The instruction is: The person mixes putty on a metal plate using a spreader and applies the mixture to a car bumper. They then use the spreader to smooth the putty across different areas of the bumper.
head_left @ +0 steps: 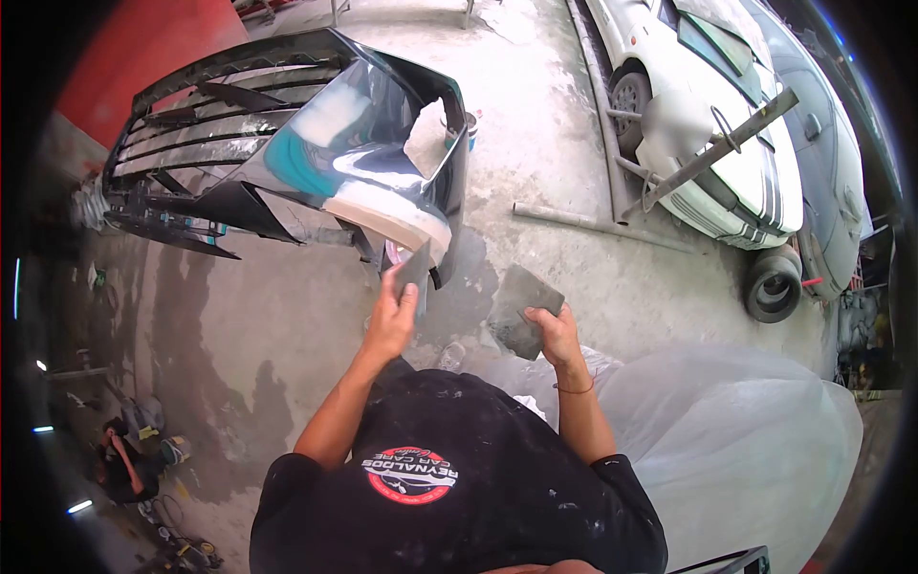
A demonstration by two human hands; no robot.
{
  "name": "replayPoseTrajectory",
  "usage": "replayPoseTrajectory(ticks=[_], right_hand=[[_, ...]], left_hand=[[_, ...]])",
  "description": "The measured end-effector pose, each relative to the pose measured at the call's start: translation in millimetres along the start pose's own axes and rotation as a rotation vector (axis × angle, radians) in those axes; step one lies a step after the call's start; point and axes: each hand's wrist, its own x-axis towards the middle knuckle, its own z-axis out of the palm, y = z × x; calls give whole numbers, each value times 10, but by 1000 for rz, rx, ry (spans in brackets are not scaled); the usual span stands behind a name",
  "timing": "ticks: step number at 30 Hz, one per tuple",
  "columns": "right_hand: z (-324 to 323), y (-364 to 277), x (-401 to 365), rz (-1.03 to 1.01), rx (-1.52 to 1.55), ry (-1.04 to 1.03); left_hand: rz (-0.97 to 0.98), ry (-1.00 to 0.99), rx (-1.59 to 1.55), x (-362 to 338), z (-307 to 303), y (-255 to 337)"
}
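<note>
My left hand (387, 320) is closed on a thin grey flat piece (413, 277), held upright just below the beige patch (392, 215) on the car bumper (359, 143). The bumper is glossy black with white and teal areas and a slatted grille. To the right, my right hand (557, 335) grips a dark grey rectangular plate (524, 311), with the thumb pressed on its face. The two flat pieces are apart from each other. Whether they are spreaders or abrasive sheets, I cannot tell.
A white car (708, 163) with dark stripes stands at upper right, behind metal pipes (602, 230). A tire (773, 287) lies by it. Plastic sheeting (736, 421) covers something at my right. Another person (129, 469) is low at far left. A bucket (464, 131) stands behind the bumper.
</note>
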Motion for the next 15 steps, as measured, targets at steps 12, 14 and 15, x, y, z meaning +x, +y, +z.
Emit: replayPoseTrajectory(ticks=[12, 14, 15], right_hand=[[414, -189, -59, -437, -71, 56], [483, -186, -128, -347, -238, 23], [509, -161, -167, -344, -241, 22]], left_hand=[[799, -187, 81, -336, 1130, 561], [626, -180, 35, -263, 1081, 632], [445, -179, -12, -254, 1073, 631]])
